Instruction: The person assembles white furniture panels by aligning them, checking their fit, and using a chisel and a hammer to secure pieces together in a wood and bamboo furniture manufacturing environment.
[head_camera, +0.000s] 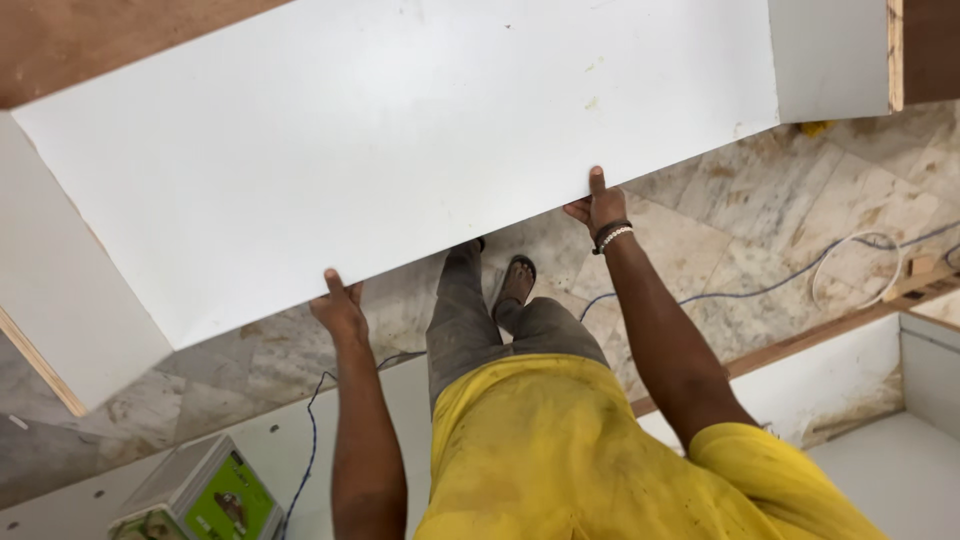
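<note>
White panel (400, 150) edge held above both hands: left grip (338, 308) and right grip (598, 207) closed on it.

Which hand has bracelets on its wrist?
The right hand, gripping the white panel's edge, has a dark band and a beaded bracelet on its wrist. The left hand has a bare wrist.

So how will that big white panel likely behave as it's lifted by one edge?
The white panel looks flat and unbent under the left hand and right hand, so probably stiff. Its span suggests it is heavy and awkward. The smooth face may slip in the grip.
</note>
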